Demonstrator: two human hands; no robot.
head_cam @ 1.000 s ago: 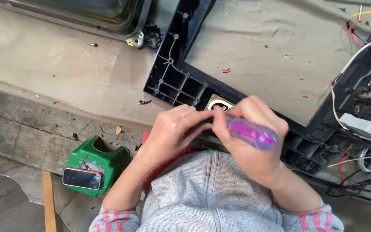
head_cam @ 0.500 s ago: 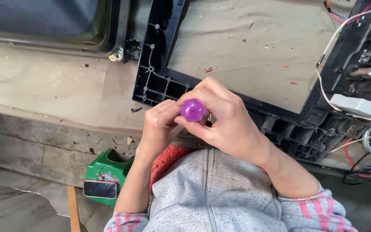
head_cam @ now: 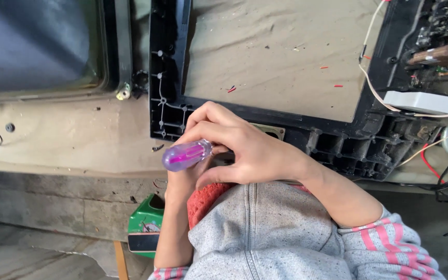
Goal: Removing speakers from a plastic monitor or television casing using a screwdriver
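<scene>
One dark glass screen (head_cam: 32, 44) fills the upper left, and a small metal lug (head_cam: 124, 93) sits at its corner on the dusty workbench (head_cam: 58, 140). Below the bench edge, a green box-like object (head_cam: 146, 223) stands beside the person's left forearm.

That forearm rises to the left hand (head_cam: 180, 181), which is tucked under the tool and largely covered. I cannot tell whether its fingers are curled or spread, though it seems to steady something beneath.

Just above it lies the screwdriver (head_cam: 186, 154), its clear purple handle pointing left and roughly level, with the shaft and tip hidden behind the fingers. The right hand (head_cam: 239, 150) is closed around the handle's far end, fingers curled over the top and thumb underneath.

Both hands sit over the lower rail of the black plastic frame (head_cam: 167, 78), near its bottom-left corner. Farther right, a white box (head_cam: 416, 102), loose wires (head_cam: 436, 171) and a circuit board (head_cam: 447, 15) crowd the frame's right side.

Judging by the grip, the step in hand is screwdriver work at that lower rail. With the handle lying sideways, the next move probably calls for bringing the tool square to its fastener and seating the tip by feel.
</scene>
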